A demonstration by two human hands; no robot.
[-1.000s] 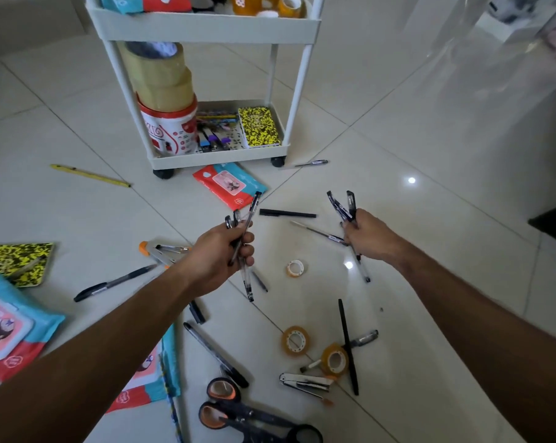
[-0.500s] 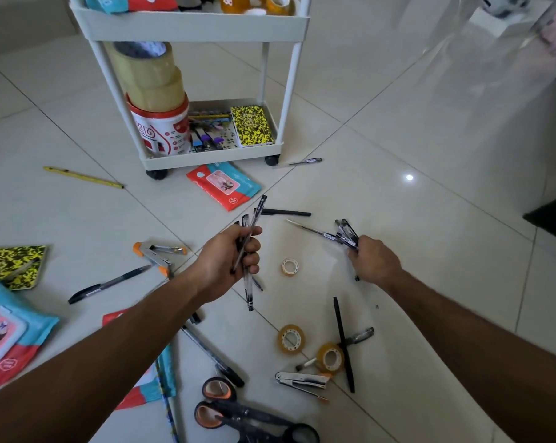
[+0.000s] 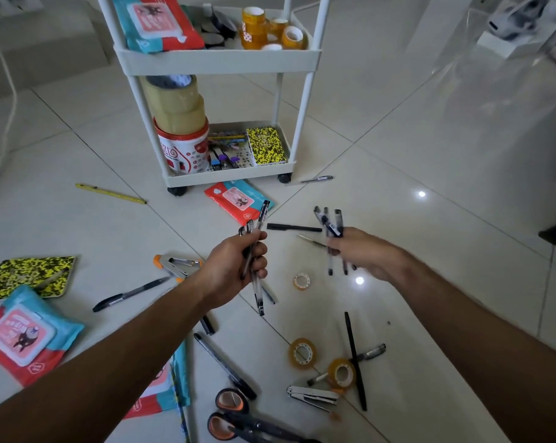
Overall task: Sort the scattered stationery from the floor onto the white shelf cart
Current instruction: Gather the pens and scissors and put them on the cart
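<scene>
Both hands are grasping pens, left hand (image 3: pixel 235 266) and right hand (image 3: pixel 363 254), while a black pen (image 3: pixel 294 227) is lying crosswise just beyond, nearer the right fingers (image 3: pixel 334 247).

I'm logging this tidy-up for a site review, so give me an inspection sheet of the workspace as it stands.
Surface: glossy pale tiled floor, light glare spots.
Job's things: white shelf cart holds tape rolls, a wipes pack, a tub and a notebook; loose pens, three small tape rolls, staplers, scissors and a yellow pencil lie on the floor.
Clutter: wipes packs and a yellow patterned notebook on the floor at left.
Grippers: left hand grips a bunch of pens; right hand grips another bunch.
Cables: white cord at far left.
Surroundings: clear plastic sheet at upper right.
</scene>
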